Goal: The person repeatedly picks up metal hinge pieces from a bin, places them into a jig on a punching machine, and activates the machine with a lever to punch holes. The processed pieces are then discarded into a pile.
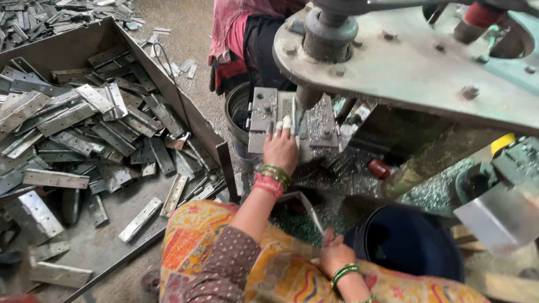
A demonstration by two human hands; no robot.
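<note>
Nearest the camera, at the bottom of the frame, lies the person's lap in orange patterned cloth [287,281], and on it rests the right hand [333,254] — fingers loosely curled, holding nothing that shows. Just right of that hand stands a dark blue bucket [409,242].

Up the middle of the frame the left hand [280,147] reaches forward with fingers stretched out, their tips pressed on a small metal piece [287,109] that sits in the grey fixture block [264,111] under the press spindle [328,31]; whether the hand grips the piece or only holds it down, I cannot tell. Green and red bangles [273,179] ring that wrist.

Filling the left half of the frame is a shallow metal tray [72,46] heaped with flat grey hinge plates [67,135] — more of them lie scattered on the floor at upper left. Across the upper right stretches the machine's heavy grey-green frame [421,67]. Another person in pink cloth [240,15] sits beyond the fixture, top centre.
</note>
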